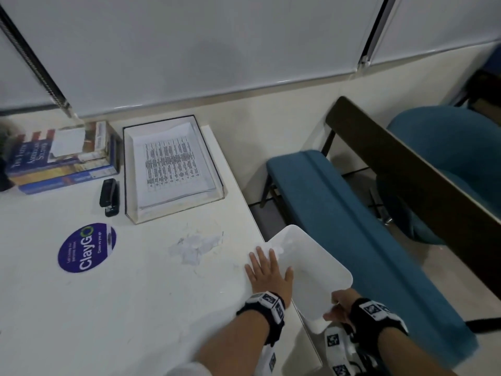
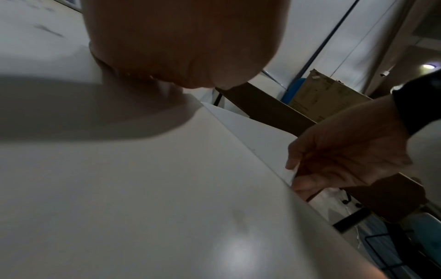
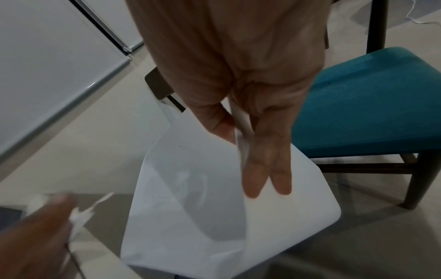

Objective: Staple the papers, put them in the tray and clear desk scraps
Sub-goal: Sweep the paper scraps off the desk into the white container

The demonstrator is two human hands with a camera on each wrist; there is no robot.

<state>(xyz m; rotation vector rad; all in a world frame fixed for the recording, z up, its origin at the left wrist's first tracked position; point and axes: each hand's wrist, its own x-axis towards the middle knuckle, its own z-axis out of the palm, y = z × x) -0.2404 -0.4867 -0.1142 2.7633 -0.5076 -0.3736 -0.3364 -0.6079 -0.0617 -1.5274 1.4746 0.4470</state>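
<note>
Two books and a stapler flank the tray where printed papers already lie, so we judge stapling done and scrap-clearing in hand. Torn scraps sit mid-desk; our left hand lies flat at the desk edge, fingers straight and slightly spread, just beside the white bin that our right hand pinches by the rim, tilted below the edge. Next, we judge, the left hand must sweep the remaining scraps in.
</note>
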